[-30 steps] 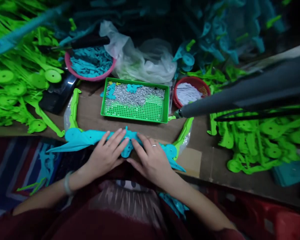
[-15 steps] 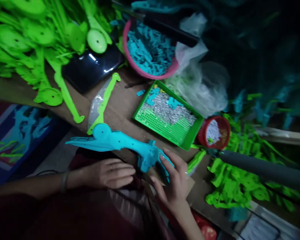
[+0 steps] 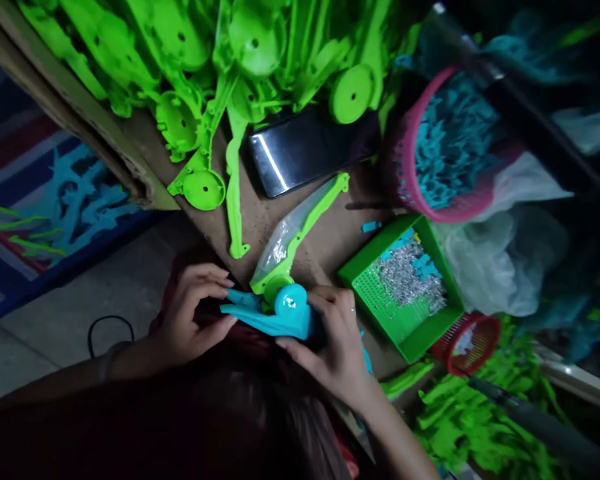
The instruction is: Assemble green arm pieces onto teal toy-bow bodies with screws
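Note:
A light-blue plastic piece (image 3: 275, 323) with a round disc and a forked end is held between my two hands at the table's near edge. My left hand (image 3: 193, 313) has its thumb and fingertips on the two prong tips. Wrapped round the other end, my right hand (image 3: 335, 350) hides much of that side. A long lime-green plastic arm (image 3: 303, 237) with a clear sheet beside it lies just beyond; its round end meets the blue disc. Whether the green end sits inside the fork, I cannot tell.
Lime-green parts (image 3: 180, 40) are heaped at the back left, near a black phone (image 3: 310, 150). Right of centre stand a green basket (image 3: 405, 333) of small metal bits, a pink basket (image 3: 413, 133) of blue pieces and a red basket (image 3: 443, 350). A dark-handled tool (image 3: 535, 120) overhangs the pink basket.
The view has swung left, shifting the table things rightward. The blue piece has turned, its disc now nearer my right hand. My left hand, flat before, now grips the prongs.

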Demonstrator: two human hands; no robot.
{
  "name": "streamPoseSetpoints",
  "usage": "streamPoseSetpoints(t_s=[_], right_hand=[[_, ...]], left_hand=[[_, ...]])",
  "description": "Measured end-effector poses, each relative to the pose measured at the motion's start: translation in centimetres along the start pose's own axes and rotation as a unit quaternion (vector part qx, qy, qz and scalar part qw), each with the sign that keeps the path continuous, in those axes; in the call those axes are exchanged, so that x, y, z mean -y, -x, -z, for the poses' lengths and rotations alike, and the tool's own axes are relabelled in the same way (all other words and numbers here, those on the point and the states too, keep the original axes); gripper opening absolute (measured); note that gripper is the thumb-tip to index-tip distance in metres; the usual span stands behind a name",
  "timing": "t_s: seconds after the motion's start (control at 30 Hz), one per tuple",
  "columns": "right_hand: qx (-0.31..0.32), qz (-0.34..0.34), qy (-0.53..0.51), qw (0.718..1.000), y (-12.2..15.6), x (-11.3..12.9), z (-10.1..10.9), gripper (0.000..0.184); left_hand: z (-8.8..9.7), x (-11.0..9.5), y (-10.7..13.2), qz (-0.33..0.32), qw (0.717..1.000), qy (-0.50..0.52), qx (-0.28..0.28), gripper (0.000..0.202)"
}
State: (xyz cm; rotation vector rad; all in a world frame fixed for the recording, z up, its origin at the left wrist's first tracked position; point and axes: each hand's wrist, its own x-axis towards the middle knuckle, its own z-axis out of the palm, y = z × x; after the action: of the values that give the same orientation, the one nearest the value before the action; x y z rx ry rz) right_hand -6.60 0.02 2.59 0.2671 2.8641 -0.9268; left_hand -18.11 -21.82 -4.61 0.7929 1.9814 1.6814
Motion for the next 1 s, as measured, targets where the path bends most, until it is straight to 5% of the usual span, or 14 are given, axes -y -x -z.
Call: streamPoseSetpoints(t_s=[0.27,0.4,0.57,0.73,0.9,1.0], right_hand=[[-0.028,0.039,0.039,0.998,0.8,-0.1,-0.6,0.059],[-0.028,0.04,0.05,0.998,0.8,0.0,-0.3,0.06],[-0.042,0.062,0.043,0.996,0.4,0.2,0.0,0.053],[-0.048,0.066,0.059,0.995,0.4,0.4,0.0,0.053],[-0.053,0.069,0.07,0.994,0.7,0.6,0.0,0.052],[-0.044,0.064,0.071,0.994,0.7,0.7,-0.1,0.053]], left_hand=[[-0.6,0.0,-1.1,0.004,0.997,0.033,0.064,0.031],[0.2,-0.1,-2.0,-0.088,0.992,-0.053,0.067,0.018],[2.6,-1.0,-6.5,-0.162,0.951,-0.092,0.245,0.031],[1.8,-2.3,-10.3,-0.14,0.904,-0.06,0.399,0.019],[0.2,-1.8,-10.5,-0.238,0.921,-0.02,0.308,0.024],[0.3,-1.3,-9.9,-0.239,0.923,-0.044,0.297,0.022]])
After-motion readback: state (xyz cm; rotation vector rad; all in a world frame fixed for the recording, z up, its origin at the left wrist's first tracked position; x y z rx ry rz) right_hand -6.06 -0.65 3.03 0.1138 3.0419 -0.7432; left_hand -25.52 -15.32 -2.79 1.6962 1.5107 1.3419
